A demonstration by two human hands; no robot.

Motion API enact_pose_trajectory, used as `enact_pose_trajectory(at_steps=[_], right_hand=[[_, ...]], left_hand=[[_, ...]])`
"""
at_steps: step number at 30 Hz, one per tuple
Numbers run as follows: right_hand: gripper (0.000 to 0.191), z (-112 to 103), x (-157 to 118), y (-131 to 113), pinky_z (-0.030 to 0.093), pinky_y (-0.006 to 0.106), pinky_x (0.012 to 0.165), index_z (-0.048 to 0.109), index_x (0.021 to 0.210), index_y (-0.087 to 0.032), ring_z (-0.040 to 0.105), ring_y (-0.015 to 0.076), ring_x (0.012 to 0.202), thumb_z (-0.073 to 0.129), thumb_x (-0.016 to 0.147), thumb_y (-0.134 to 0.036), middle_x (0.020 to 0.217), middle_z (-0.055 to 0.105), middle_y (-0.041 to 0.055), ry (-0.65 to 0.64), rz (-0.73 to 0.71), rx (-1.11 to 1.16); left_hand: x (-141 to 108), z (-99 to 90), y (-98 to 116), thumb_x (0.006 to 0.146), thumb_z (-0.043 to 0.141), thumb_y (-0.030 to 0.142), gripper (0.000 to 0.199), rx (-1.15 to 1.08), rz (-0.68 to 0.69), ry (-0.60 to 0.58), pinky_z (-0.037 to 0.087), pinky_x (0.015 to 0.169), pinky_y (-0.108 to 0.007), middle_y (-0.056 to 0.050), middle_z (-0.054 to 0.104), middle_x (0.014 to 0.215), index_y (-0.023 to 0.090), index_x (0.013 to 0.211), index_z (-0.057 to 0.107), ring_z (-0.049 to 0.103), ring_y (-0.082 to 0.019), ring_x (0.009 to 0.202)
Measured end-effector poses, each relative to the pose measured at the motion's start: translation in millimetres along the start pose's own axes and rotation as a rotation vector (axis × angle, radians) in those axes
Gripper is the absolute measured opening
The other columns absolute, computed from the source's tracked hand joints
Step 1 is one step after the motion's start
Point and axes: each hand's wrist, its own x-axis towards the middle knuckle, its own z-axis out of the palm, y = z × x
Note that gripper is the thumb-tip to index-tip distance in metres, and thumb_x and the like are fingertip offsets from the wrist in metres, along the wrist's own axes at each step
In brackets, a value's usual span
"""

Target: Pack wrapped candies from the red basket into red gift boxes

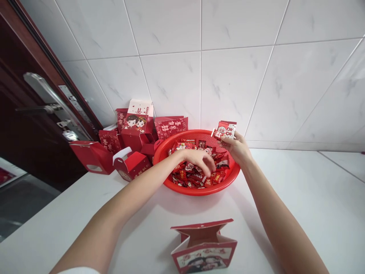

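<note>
A red plastic basket [199, 192] on the white table holds many small red-wrapped candies [196, 177]. Over the candies hangs my left hand [201, 160], its fingers bent downward and somewhat apart, with nothing visible in them. At the basket's right rim, my right hand [237, 147] pinches wrapped candy packets [225, 130], red and white, between thumb and fingers. An open red paper box [203, 255] with a printed picture stands nearer to me, its top gaping; neither hand touches it.
Several red gift boxes [137, 129] stand in a cluster left of the basket, against the tiled wall [171, 83]. A dark door with a metal handle [51, 102] is at the far left, beyond the table [299, 198].
</note>
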Motion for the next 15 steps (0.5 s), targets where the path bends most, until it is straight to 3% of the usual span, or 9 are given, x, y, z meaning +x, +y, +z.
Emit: enact_pose_trajectory(at_steps=[3,10,15], right_hand=[[0.036,0.5,-1.4,-1.0,0.057,0.028,0.060,0.066,0.083,-0.020,0.066,0.0138,0.062,0.088,0.055,-0.026,0.081,0.072,0.0009,-0.001,0.020,-0.029],[0.036,-0.3,-0.7,-0.9,0.057,0.031,0.061,0.063,0.086,-0.022,0.065,0.0150,0.062,0.085,0.059,-0.027,0.082,0.070,0.0012,-0.037,0.028,-0.098],[0.037,1.7,-1.2,-1.1,0.056,0.030,0.059,0.061,0.084,-0.021,0.063,0.0135,0.059,0.085,0.057,-0.027,0.078,0.068,-0.0001,-0.038,0.025,-0.092]], left_hand=[[2.3,7.2,0.9,0.042,0.091,0.023,0.049,0.201,-0.153,-0.148,0.053,0.081,-0.029,0.001,0.078,0.094,0.024,0.090,0.080,0.070,-0.025,0.094],[2.7,21.9,16.0,0.045,0.079,0.014,0.058,0.545,-0.266,-0.083,0.048,0.063,-0.026,0.001,0.078,0.091,0.026,0.101,0.079,0.068,-0.022,0.079],[3.8,32.1,25.0,0.049,0.077,0.017,0.038,0.673,-0.294,-0.101,0.041,0.055,-0.029,0.003,0.070,0.070,0.026,0.086,0.076,0.060,-0.021,0.063]])
